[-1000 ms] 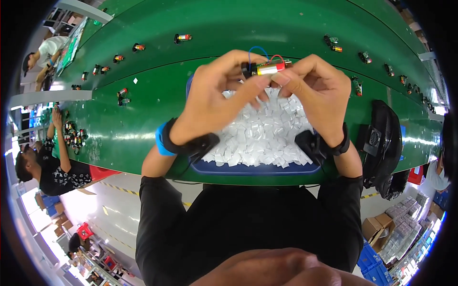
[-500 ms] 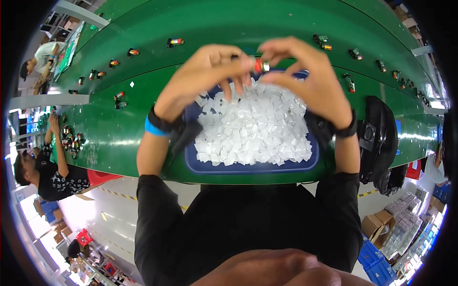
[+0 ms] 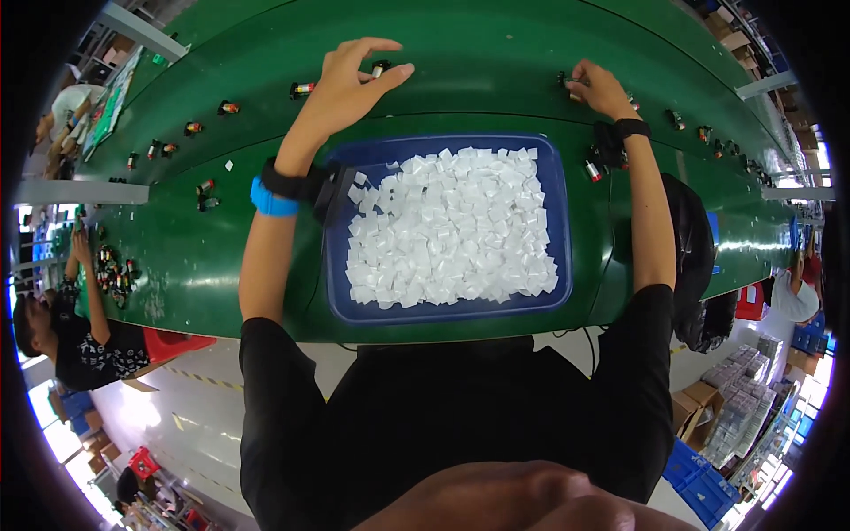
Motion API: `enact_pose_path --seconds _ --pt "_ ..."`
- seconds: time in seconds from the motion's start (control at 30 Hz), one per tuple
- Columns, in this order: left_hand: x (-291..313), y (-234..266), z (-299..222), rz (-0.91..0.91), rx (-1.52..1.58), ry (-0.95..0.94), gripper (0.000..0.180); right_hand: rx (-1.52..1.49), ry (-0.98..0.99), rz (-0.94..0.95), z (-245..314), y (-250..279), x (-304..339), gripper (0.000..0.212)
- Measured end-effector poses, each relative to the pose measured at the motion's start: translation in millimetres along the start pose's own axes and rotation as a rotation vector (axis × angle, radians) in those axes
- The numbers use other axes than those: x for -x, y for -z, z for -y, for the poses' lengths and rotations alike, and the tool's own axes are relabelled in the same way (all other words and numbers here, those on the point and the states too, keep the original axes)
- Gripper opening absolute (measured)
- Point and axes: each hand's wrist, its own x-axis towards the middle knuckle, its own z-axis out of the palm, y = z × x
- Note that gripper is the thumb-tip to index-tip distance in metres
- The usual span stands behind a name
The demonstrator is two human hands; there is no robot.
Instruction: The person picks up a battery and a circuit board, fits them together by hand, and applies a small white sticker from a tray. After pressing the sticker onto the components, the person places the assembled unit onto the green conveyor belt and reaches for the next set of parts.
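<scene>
My left hand (image 3: pixel 352 84) is open over the green work surface at the back, thumb and fingers apart. Between them lies a small cylindrical part (image 3: pixel 380 69) with a light body and black end, apparently not gripped. Further right, my right hand (image 3: pixel 604 91) has thumb and fingertips closed on a small dark-and-green cylindrical part (image 3: pixel 577 82), mostly hidden by the fingers. In front of me a blue tray (image 3: pixel 563 239) holds a heap of small white square pieces (image 3: pixel 452 230).
Similar parts lie in a row along the green surface (image 3: pixel 478 97), such as a red one (image 3: pixel 304 89). A black bag (image 3: pixel 692 239) sits at the right edge. At left, a co-worker (image 3: pixel 75 327) sits by a cluster of parts (image 3: pixel 113 270).
Both hands have moved apart from above the tray. The left let go of the red-and-metal part at the back left; the right reached out right and took hold of another part.
</scene>
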Motion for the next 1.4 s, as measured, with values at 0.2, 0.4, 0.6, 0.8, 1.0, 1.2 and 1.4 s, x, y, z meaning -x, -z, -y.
enact_pose_path --seconds 0.2,0.4,0.6,0.8,1.0,1.2,1.4 --pt "34.8 11.9 -47.6 0.284 0.679 0.278 0.044 -0.268 0.409 -0.315 165.1 83.4 28.7 0.012" --pt "54.3 22.1 -97.3 0.396 0.899 0.417 0.036 -0.285 0.801 -0.489 255.0 105.0 75.5 0.021" --pt "67.5 13.2 -102.9 0.258 0.805 0.178 0.034 -0.393 0.801 -0.565 255.4 105.6 85.4 0.023" --pt "64.2 12.2 -105.4 0.128 0.76 0.161 0.038 -0.582 0.664 -0.467 257.8 114.0 84.2 0.025" --pt "65.2 12.5 -103.7 0.117 0.668 0.109 0.038 -0.906 0.316 -0.19 259.8 106.2 94.8 0.023" --pt "64.1 12.4 -99.2 0.111 0.475 -0.094 0.041 -1.138 0.114 0.003 258.2 107.7 94.4 0.016" --pt "59.5 21.2 -94.4 0.206 0.576 -0.046 0.036 -0.884 0.209 -0.163 260.1 96.9 93.6 0.014"
